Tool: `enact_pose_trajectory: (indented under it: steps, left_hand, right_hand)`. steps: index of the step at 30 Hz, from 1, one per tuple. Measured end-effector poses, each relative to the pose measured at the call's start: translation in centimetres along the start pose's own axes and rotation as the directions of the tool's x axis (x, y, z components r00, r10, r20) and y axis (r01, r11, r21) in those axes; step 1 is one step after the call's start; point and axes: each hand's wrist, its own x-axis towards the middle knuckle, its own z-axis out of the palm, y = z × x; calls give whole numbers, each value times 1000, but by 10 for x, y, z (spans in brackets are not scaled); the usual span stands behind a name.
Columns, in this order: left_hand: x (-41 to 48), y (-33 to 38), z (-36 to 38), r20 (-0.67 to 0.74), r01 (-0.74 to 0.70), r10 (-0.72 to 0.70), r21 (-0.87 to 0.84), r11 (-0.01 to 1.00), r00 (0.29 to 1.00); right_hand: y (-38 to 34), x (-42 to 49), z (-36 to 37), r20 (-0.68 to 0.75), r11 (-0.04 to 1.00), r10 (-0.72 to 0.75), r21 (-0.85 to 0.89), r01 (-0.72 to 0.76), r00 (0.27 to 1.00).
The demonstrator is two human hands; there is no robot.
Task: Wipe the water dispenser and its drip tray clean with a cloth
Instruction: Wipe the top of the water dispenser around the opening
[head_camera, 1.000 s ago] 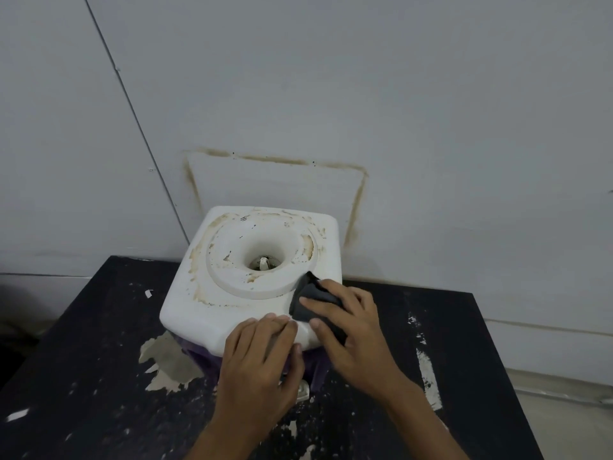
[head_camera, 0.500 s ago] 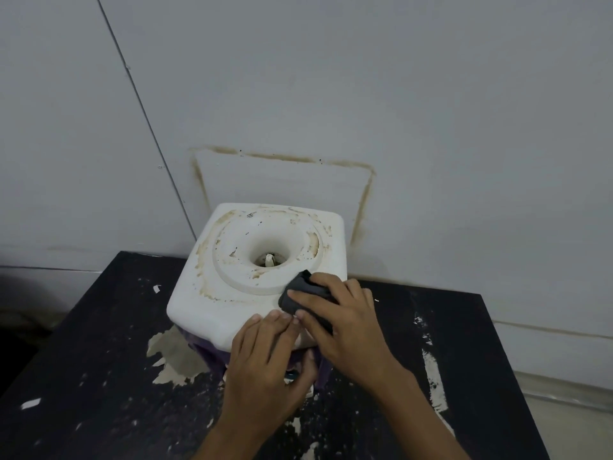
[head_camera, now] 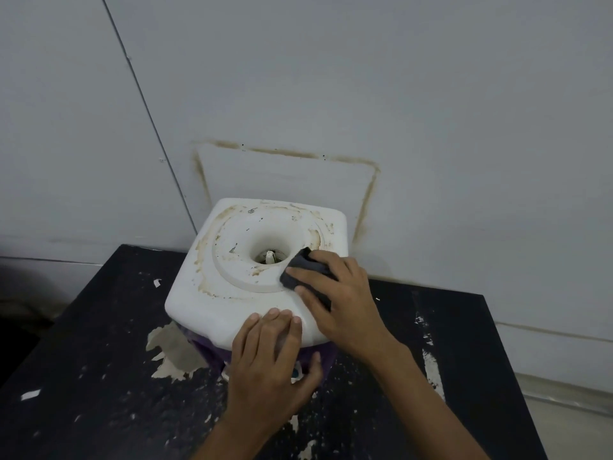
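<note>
The water dispenser (head_camera: 232, 293) stands on a black table (head_camera: 99, 376), at its far edge and close to the wall (head_camera: 331, 78). Its white top is square with rounded corners and carries a raised ring around a sunken bottle well (head_camera: 282, 242). A small pale spike (head_camera: 270, 257) stands in the bottom of the well. Brown residue rings the raised collar on the left, far and right sides, and smaller specks lie on the ring itself.

A dark grey cloth (head_camera: 300, 268) sits folded on the right side of the raised ring, at the lip of the well. The right hand (head_camera: 345, 300) covers it. The fingers lie close together over the top of the cloth, and the thumb comes in at its near edge, so the cloth is clamped between thumb and fingers and pressed onto the plastic.

The left hand (head_camera: 268, 356) rests on the near front edge of the top. Its four fingers are straight and together with the tips flat on the white plastic. The thumb is spread to the right, down over the purple front panel (head_camera: 205, 350).

The table's black coating is chipped in many places, with a large bare patch just left of the dispenser's base. On the wall behind the dispenser, a brown outline (head_camera: 368, 194) marks a rectangle.
</note>
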Motion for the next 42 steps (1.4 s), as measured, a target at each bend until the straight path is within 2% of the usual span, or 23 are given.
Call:
enact_pose_trajectory:
  steps: [2,5,7,11,12,15,17,20,21,25,26,30,31,35,39,42]
  left_hand:
    - [1,-2,0,4,-17,17,11,1000,1000]
    - [7,-4,-5,26,-43,42,21,999,999]
    - [14,-5,-11,35,-70,70,4,998,997]
    - [29,-10,-22,53,-121,123,-36,992,991]
    - [33,-11,-23,54,-127,129,-39,991,990]
    - [41,-10,-26,74,-125,129,-53,991,989]
    - [44,-8,-27,100,-118,124,-57,991,987]
    - [48,-7,-29,116,-121,124,-29,992,986]
    - [51,-7,-29,113,-127,127,-7,992,986]
    - [59,-6,-30,118,-141,135,46,989,984]
    - [59,-5,-30,125,-141,134,51,989,983]
    - [57,-4,-30,142,-138,127,71,988,982]
    - [57,-4,-30,141,-138,126,74,988,982]
    - [58,-4,-32,133,-145,135,66,987,982]
    - [57,-6,-33,136,-159,150,63,985,979]
    - [58,-5,-32,124,-159,152,53,986,981]
  right_hand:
    - [8,2,-2,51,999,-22,-33,24,998]
    - [25,13,-3,8,981,194,26,-194,981]
    - [22,16,-1,-11,964,256,77,-254,967]
    - [15,5,-2,48,996,60,69,-63,997]
    - [20,6,-4,57,994,73,81,-78,996]
    - [28,16,-3,7,964,245,108,-244,970]
    - [19,20,0,-8,961,258,101,-256,966]
    - [10,10,2,26,998,51,45,-52,998]
    - [14,8,0,41,998,29,52,-31,999]
    - [28,23,0,-19,951,282,136,-277,959]
    - [24,25,2,-30,950,295,119,-290,955]
    - [9,7,3,34,997,64,35,-65,997]
    - [11,3,1,41,998,52,44,-54,998]
    - [12,-9,-4,-26,966,204,168,-196,979]
    - [5,-37,-7,-14,974,110,199,-105,994]
    - [18,-24,-8,-61,938,257,256,-234,964]
